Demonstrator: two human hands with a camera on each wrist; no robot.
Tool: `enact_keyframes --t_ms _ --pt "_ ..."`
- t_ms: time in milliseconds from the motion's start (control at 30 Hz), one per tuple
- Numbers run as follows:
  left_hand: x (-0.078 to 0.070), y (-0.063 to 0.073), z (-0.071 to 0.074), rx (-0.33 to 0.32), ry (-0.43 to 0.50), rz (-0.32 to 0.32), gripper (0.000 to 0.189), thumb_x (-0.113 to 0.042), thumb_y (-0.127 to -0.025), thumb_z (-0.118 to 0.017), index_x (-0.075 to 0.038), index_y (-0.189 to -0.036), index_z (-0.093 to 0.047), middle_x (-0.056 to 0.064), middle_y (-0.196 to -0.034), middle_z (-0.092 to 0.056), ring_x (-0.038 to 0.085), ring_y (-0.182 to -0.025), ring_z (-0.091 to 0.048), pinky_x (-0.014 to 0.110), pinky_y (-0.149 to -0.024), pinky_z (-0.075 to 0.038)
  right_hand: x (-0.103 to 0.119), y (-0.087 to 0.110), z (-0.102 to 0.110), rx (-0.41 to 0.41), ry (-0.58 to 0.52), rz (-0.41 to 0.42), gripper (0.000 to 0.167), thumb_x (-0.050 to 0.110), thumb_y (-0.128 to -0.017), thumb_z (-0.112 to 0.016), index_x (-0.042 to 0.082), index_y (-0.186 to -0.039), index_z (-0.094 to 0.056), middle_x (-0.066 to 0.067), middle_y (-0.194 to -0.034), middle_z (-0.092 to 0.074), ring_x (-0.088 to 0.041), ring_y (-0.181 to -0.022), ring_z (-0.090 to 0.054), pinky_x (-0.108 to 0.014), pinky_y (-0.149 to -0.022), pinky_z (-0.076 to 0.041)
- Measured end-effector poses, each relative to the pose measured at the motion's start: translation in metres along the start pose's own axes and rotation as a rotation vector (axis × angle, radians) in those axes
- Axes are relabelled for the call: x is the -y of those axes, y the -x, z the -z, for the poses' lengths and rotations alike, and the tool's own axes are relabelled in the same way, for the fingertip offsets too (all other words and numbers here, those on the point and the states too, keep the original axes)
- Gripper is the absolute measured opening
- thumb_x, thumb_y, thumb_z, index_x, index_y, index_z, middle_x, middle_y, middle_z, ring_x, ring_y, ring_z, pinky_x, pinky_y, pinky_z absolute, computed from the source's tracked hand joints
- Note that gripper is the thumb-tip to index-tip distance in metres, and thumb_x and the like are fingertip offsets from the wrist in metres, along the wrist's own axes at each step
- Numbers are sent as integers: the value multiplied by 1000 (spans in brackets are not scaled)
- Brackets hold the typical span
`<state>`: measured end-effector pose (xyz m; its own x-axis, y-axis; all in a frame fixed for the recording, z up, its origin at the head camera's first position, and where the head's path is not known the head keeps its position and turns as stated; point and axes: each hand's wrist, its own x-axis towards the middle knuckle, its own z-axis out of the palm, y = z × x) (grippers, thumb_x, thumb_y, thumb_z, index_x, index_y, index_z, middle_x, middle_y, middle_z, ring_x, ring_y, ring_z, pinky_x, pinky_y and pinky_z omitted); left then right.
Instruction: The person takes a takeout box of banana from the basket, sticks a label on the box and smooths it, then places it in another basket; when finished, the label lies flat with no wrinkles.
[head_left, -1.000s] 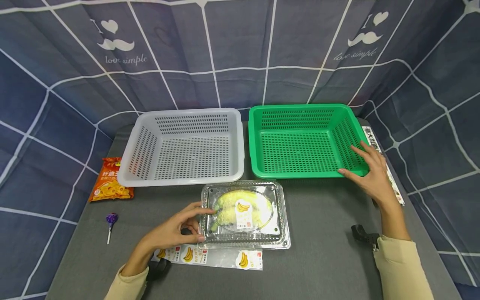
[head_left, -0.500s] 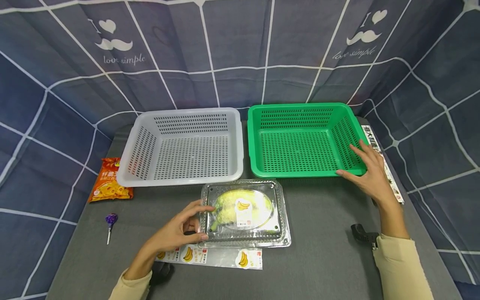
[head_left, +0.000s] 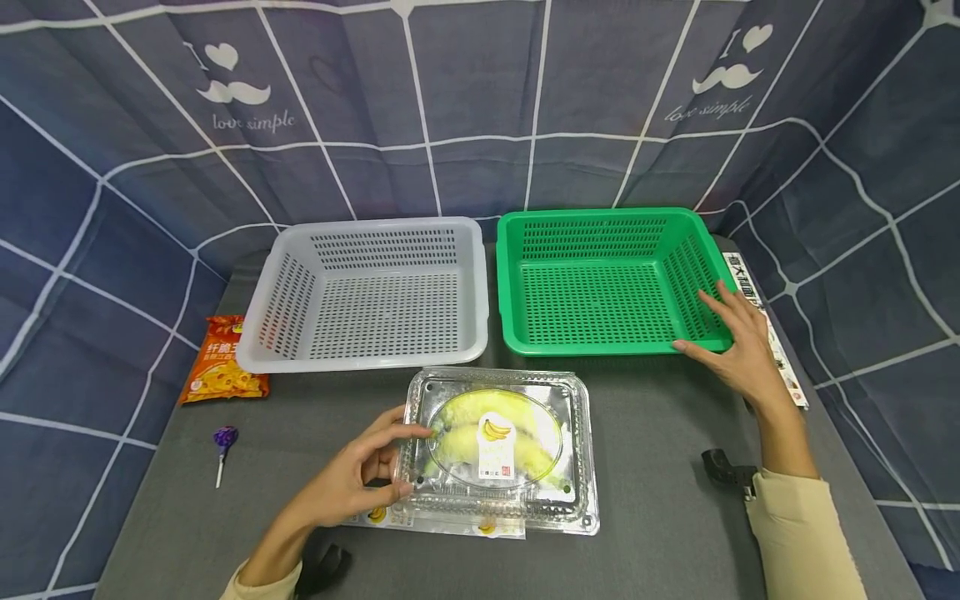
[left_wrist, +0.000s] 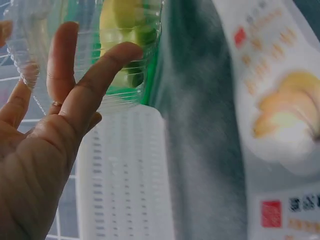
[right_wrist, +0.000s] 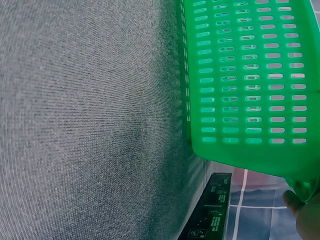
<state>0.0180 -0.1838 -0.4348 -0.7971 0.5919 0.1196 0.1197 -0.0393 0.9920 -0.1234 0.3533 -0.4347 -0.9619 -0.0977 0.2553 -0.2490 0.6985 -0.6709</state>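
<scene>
A clear plastic clamshell box (head_left: 577, 492) with bananas (head_left: 457, 450) inside and a banana label on its lid is in the head view, in front of the two baskets. My left hand (head_left: 352, 475) grips the box by its left edge, fingers on the lid and thumb at the lower corner. In the left wrist view, the box (left_wrist: 85, 95) appears held up off the table. My right hand (head_left: 738, 350) rests at the front right corner of the green basket (head_left: 600, 346), its fingers spread over the rim. Only a fingertip (right_wrist: 295, 202) and part of that hand show in the right wrist view.
A white basket (head_left: 360, 364) stands left of the green one. An orange snack bag (head_left: 225, 367) and a purple lollipop (head_left: 224, 437) lie at the left. Under the box is a strip of banana labels (head_left: 450, 527). A printed box (head_left: 783, 367) lies right of the green basket.
The clamshell box has moved slightly right and nearer to me with my left hand, covering more of the label strip. My right hand has stayed at the green basket's corner.
</scene>
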Motion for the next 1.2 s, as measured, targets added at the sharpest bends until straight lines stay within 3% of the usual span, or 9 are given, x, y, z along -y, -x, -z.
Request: enact_keyframes --t_ms 233,367,500,733,867,1033,1200 --pt "-14 -3 -1 9 2 -50 60 18 -84 -63 5 -140 -46 35 -154 -6 5 -77 -49 33 -69 -57 0 1 0 -2 -4 -2 87 19 -76 -87 11 -150 -43 -8 -163 -17 -31 -148 -2 -70 -108 0" --pt "-22 -7 3 15 -49 -50 60 16 -85 -63 3 -141 -46 32 -155 -7 8 -76 -48 32 -71 -56 -1 0 -1 -2 -2 1 87 20 -76 -87 11 -150 -43 -8 -163 -18 -31 -148 -2 -70 -108 0" --pt "-40 -18 10 15 -121 -51 61 14 -85 -64 0 -142 -47 28 -157 -8 15 -75 -47 31 -69 -54 0 0 0 2 2 -3 87 20 -76 -87 11 -150 -43 -8 -163 -17 -32 -148 -2 -70 -108 0" --pt "-72 -50 30 27 -178 -77 63 15 -85 -62 4 -144 -43 21 -160 -6 11 -74 -47 29 -66 -52 -3 0 -1 -2 6 8 88 18 -75 -88 9 -150 -43 -11 -163 -18 -36 -148 -3 -72 -107 -2" --pt "-72 -70 41 43 -165 -135 62 12 -88 -63 2 -145 -43 22 -159 -9 11 -70 -44 26 -62 -47 -4 -1 -1 1 3 11 88 20 -76 -87 11 -150 -43 -11 -163 -17 -34 -148 -2 -72 -106 -2" --pt "-68 -109 51 54 -99 -219 61 7 -90 -65 -1 -147 -43 18 -151 -27 12 -69 -42 24 -57 -43 -3 0 -1 -3 2 5 87 19 -77 -86 12 -151 -41 -11 -163 -15 -35 -148 -1 -73 -105 -2" --pt "-67 -144 58 33 -126 -205 64 0 -90 -69 1 -148 -40 12 -154 -30 13 -66 -46 24 -54 -42 -6 2 -1 -9 1 -2 88 19 -76 -87 12 -151 -41 -10 -163 -15 -35 -148 -1 -73 -106 -2"
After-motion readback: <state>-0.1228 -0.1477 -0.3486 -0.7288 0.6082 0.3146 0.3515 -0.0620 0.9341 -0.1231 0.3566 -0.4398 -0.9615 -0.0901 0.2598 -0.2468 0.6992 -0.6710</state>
